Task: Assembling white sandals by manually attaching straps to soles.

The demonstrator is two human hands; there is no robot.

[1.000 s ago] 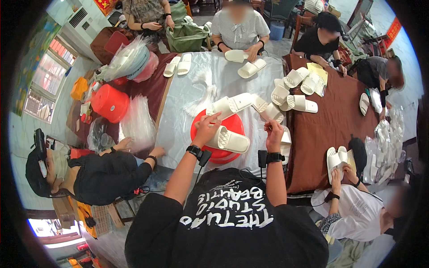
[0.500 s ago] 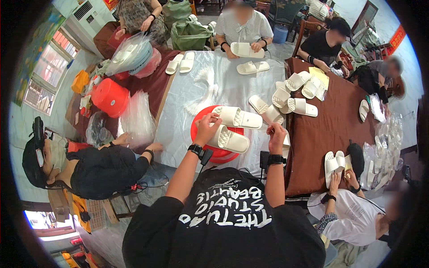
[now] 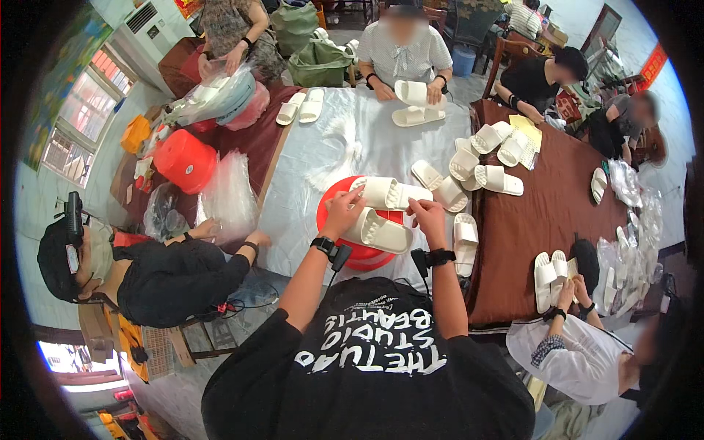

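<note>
Two white slippers (image 3: 381,213) lie on the red stool (image 3: 337,202), as half a second ago. Left hand (image 3: 343,213) now rests on the near slipper's heel, fingers curled loosely. Right hand (image 3: 427,216) has dropped beside the far slipper's toe; grip unclear.

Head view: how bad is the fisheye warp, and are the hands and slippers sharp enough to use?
Head view: strong barrel warp, table edge bows, black vignette at the rim. Centre is sharp: left hand, right hand and the white slippers on the red basin read cleanly. Light is even and soft, with mild sheen on the pale tablecloth. The rim is soft and faces are blurred.
</note>
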